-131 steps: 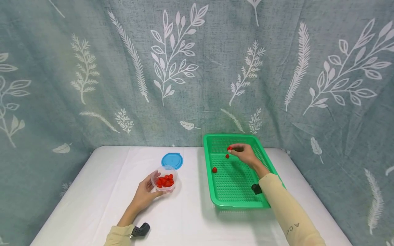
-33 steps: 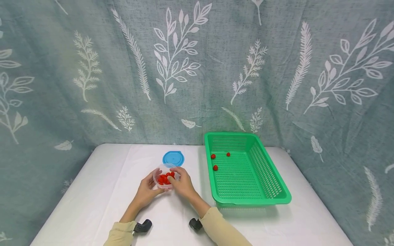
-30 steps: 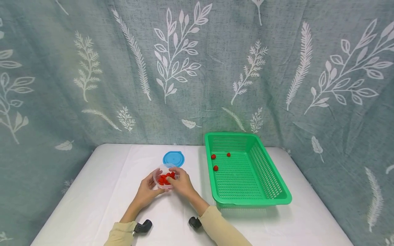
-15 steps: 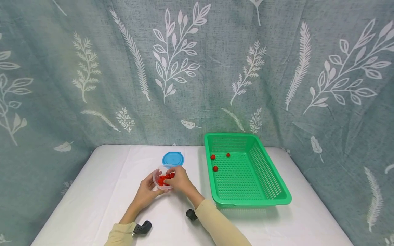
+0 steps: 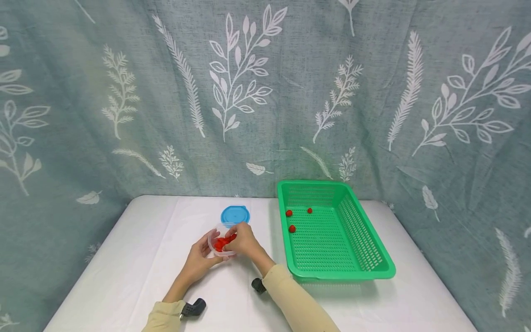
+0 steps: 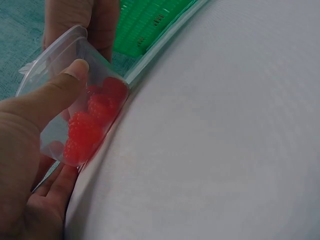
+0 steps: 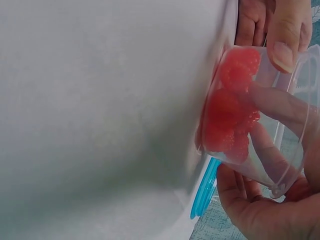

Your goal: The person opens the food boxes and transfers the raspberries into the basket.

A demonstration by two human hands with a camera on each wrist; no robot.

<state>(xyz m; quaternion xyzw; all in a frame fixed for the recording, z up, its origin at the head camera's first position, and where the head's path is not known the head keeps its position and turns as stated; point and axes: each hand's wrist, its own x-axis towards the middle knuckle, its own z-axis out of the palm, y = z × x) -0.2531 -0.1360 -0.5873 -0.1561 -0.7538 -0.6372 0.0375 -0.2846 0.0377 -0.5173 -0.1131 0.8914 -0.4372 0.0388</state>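
A small clear plastic container [image 5: 220, 253] stands on the white table, tipped in neither wrist view as far as I can tell. Several red raspberries [image 6: 85, 128] lie along its bottom. My left hand [image 5: 197, 263] grips the container from the left, its thumb against the near wall. My right hand [image 5: 246, 242] reaches in over the rim. In the right wrist view its thumb and a finger are among the raspberries [image 7: 222, 107] and pinch one, partly blurred by the plastic. Three more raspberries [image 5: 292, 228] sit apart in the green basket [image 5: 340, 275].
A blue lid [image 5: 235, 215] lies flat just behind the container. The green basket, with high slotted walls, takes up the right side of the white table [image 5: 153, 240]. A patterned grey-green cloth [image 5: 174, 92] hangs behind the table.
My right hand has come from the basket to the container, leaving another raspberry in the basket. Lately its fingers have sunk slightly deeper among the raspberries. The left hand stays on the container.
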